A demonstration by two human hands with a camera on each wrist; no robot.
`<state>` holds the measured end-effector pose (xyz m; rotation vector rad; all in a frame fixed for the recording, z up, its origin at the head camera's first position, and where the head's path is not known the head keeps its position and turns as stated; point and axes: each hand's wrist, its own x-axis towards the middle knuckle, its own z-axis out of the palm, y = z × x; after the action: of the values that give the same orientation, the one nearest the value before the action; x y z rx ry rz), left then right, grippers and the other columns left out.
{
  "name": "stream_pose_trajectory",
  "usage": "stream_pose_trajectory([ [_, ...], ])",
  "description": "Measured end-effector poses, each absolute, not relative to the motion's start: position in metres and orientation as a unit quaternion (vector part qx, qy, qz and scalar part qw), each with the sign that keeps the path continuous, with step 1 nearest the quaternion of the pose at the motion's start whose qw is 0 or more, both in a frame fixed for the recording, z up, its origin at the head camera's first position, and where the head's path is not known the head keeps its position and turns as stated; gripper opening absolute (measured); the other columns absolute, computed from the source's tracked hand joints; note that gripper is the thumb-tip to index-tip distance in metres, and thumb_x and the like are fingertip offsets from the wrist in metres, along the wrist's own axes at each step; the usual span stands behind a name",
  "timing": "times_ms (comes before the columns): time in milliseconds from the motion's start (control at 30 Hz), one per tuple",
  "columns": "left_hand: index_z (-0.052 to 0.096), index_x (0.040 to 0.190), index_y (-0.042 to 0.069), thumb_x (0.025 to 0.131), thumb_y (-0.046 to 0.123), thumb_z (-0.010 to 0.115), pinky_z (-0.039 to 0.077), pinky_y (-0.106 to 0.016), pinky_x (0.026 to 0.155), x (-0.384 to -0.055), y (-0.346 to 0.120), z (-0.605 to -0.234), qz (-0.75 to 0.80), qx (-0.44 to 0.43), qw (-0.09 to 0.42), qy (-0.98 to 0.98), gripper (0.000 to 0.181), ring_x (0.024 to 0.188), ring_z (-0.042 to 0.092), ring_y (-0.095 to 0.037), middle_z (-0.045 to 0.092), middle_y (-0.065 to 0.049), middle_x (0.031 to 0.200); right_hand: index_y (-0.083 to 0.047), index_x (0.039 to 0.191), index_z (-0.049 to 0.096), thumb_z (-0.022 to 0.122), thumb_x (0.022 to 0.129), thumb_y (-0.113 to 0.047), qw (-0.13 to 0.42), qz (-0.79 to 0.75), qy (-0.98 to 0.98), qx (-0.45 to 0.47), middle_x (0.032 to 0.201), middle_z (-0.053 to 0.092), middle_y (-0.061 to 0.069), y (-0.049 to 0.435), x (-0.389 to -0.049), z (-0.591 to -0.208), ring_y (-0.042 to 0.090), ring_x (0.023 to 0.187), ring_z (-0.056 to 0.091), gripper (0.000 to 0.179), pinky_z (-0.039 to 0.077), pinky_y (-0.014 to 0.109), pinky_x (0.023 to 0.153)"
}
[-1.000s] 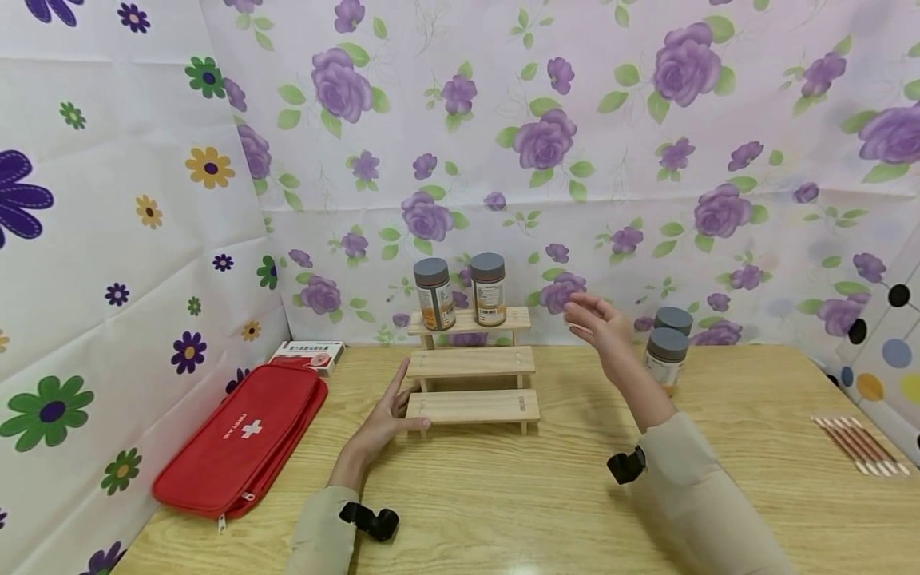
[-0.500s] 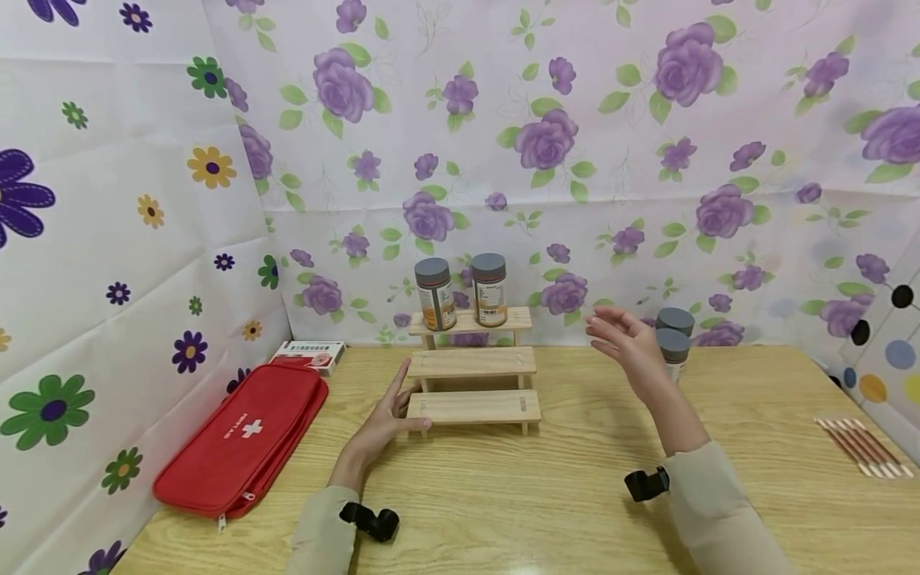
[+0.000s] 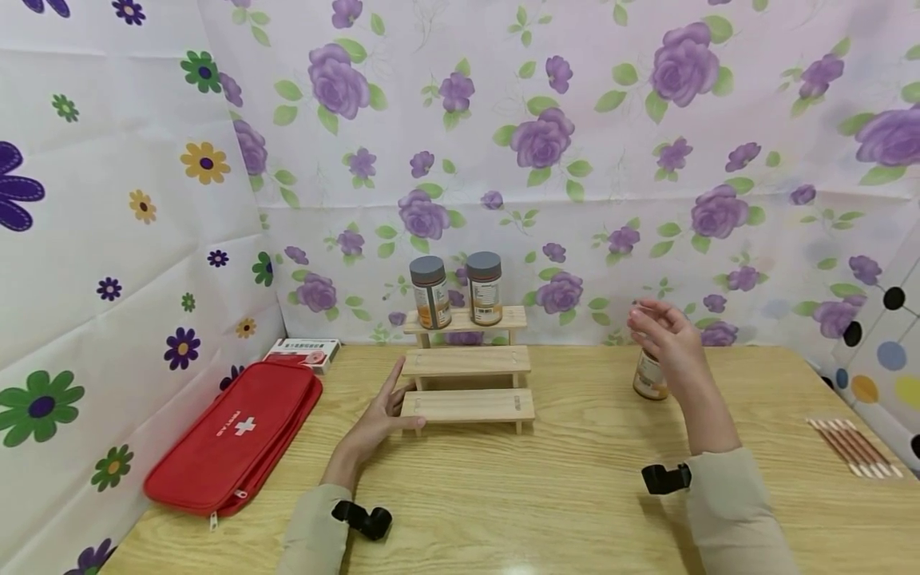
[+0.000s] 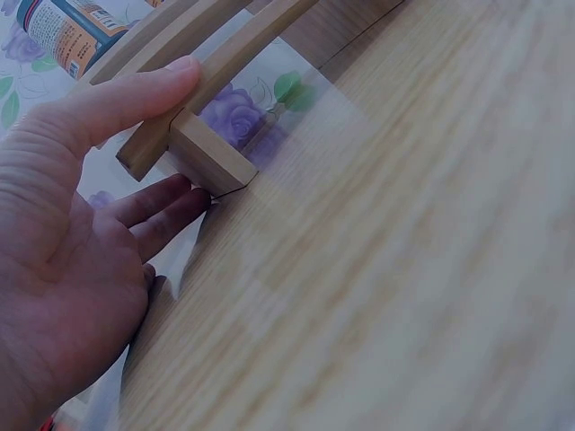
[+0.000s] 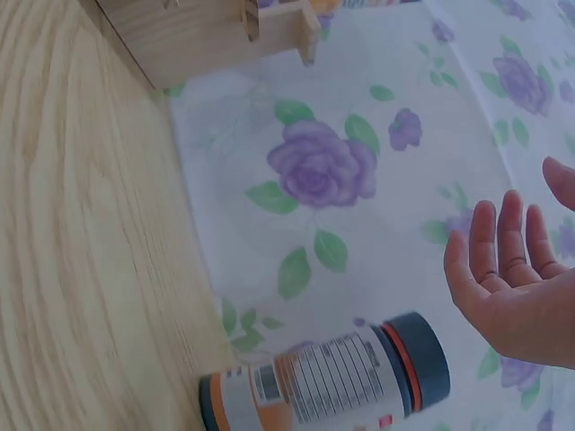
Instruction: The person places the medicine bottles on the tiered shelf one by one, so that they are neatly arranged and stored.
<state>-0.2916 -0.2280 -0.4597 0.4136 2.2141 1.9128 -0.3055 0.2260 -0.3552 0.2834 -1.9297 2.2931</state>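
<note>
A three-step wooden display stand [image 3: 467, 406] stands mid-table. At its left end my left hand [image 3: 375, 422] holds the stand, thumb on the lowest step; the left wrist view shows fingers [image 4: 166, 215] by a leg. Two grey-lidded supplement bottles [image 3: 431, 294] stand upright on the top step. To the right, my right hand [image 3: 676, 347] is raised with loosely bent fingers, holding nothing. It hides the upper part of another such bottle [image 3: 650, 377] on the table. In the right wrist view this bottle [image 5: 332, 377] is apart from the fingers.
A red first-aid pouch [image 3: 233, 439] lies at the left, with a white medicine box [image 3: 305, 353] behind it. A pack of cotton swabs [image 3: 854, 447] lies at the right. Floral cloth [image 3: 546, 200] hangs behind the table.
My right hand has moved right, away from the stand, to in front of the bottles on the table, and covers their lids. My left hand has stayed on the stand.
</note>
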Motion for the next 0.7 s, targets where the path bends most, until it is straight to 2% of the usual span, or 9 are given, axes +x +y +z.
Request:
stream_pose_trajectory([
  [200,-0.001,0.154,0.048,0.085,0.006,0.073,0.008,-0.059,0.121,-0.292,-0.228,-0.462,0.645,0.142,0.096,0.744,0.109,0.152,0.003,-0.04,0.016,-0.022,0.162,-0.021,0.118,0.053,0.064,0.095,-0.019,0.094,0.789,-0.603,0.076,0.11,0.055,-0.01,0.253,-0.298,-0.354,-0.001,0.098,0.061,0.026,0.053,0.013,0.085],
  [400,-0.001,0.154,0.047,0.086,0.006,0.073,0.007,-0.059,0.121,-0.293,-0.229,-0.463,0.641,0.144,0.095,0.748,0.108,0.152,0.003,-0.039,0.016,-0.022,0.162,-0.019,0.11,0.057,0.068,0.091,-0.013,0.125,0.812,-0.569,0.034,0.105,0.054,-0.009,0.265,-0.299,-0.36,-0.002,0.092,0.059,0.023,0.054,0.012,0.081],
  [600,-0.001,0.155,0.046,0.086,0.006,0.073,0.009,-0.059,0.121,-0.293,-0.228,-0.464,0.642,0.144,0.094,0.747,0.109,0.152,0.004,-0.039,0.016,-0.022,0.162,-0.025,0.107,0.057,0.071,0.089,-0.019,0.14,0.785,-0.602,-0.043,0.105,0.051,-0.012,0.267,-0.302,-0.364,-0.003,0.095,0.051,0.023,0.049,0.007,0.078],
  [700,-0.002,0.155,0.045,0.086,0.005,0.073,0.009,-0.059,0.121,-0.293,-0.228,-0.461,0.644,0.144,0.093,0.746,0.109,0.152,0.004,-0.039,0.015,-0.022,0.162,-0.03,0.106,0.056,0.071,0.09,-0.022,0.136,0.769,-0.62,-0.071,0.104,0.05,-0.015,0.269,-0.304,-0.366,-0.003,0.096,0.047,0.024,0.044,0.009,0.079],
])
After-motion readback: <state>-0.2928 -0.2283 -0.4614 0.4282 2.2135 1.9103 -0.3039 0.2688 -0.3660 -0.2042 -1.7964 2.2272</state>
